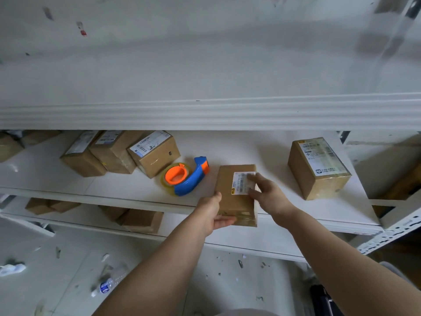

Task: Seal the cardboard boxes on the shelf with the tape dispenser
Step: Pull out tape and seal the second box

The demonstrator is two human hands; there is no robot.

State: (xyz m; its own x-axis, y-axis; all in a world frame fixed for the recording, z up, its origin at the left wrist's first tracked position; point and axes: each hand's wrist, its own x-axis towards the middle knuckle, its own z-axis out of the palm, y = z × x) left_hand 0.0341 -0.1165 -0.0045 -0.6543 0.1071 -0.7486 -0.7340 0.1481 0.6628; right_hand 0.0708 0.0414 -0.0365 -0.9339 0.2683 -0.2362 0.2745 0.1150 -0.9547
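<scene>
Centre: small cardboard box (232,201), plain brown corrugated board, oblong, lying flat at the front edge of the white shelf (114,185) with its near end overhanging slightly. A glossy strip of clear tape shows on the near face. A white printed label (240,183) with a yellow corner mark sits on the top face; its print is too blurred to read.

Left hand (213,213): thumb along the box's near left edge, fingers curled under the near face, clamping that corner. Right hand (267,193): forefinger and thumb apart, resting on the label, the remaining fingers wrapped over the right edge.

Tape dispenser (185,176): lying on its side just left of the box, apart from it; smooth blue plastic body, orange hub and nose, and 1 roll of clear, yellowish tape.

Left: 3 taped boxes (118,153) huddled together, each with a barcode label. Right: 1 taller box (319,169), its label bearing a small logo and illegible text. Lower shelf: more brown boxes (141,221). Floor: 1 plastic bottle (107,286) among scraps.
</scene>
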